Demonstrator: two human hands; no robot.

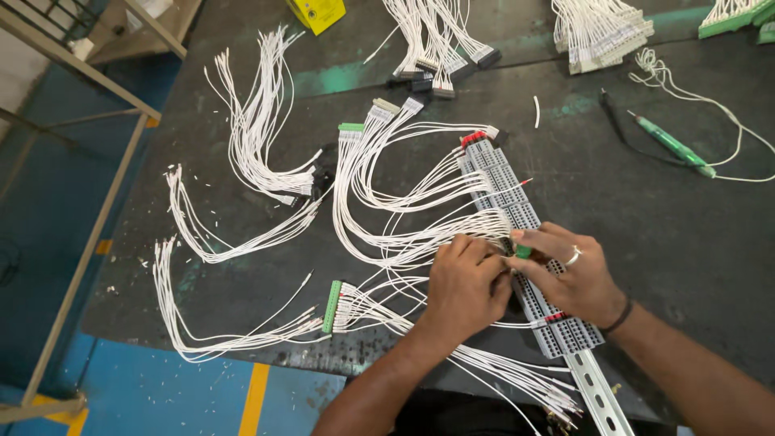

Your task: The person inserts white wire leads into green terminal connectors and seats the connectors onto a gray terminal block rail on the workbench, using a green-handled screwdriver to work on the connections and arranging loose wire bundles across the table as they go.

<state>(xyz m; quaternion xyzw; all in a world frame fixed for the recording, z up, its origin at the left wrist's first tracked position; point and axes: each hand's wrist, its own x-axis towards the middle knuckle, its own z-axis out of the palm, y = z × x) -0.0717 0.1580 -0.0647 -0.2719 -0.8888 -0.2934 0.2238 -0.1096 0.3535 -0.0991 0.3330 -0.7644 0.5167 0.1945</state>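
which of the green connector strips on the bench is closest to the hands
The green connector strip just left of the left hand, lying near the bench's front edge; the others sit farther back.

Your two forearms come into the frame from the bottom, one at lower centre and one at the lower right, and both are bare with no sleeves showing. Your left hand (462, 282), at lower centre of the frame, wears nothing: no ring, no band, no glove. Your right hand (565, 270), just right of it, carries a pale metal ring (573, 257) on one finger. Around your right wrist sits a thin dark band (618, 316), plain and narrow. At the bottom edge, between your forearms, a strip of dark clothing (452, 412) shows.
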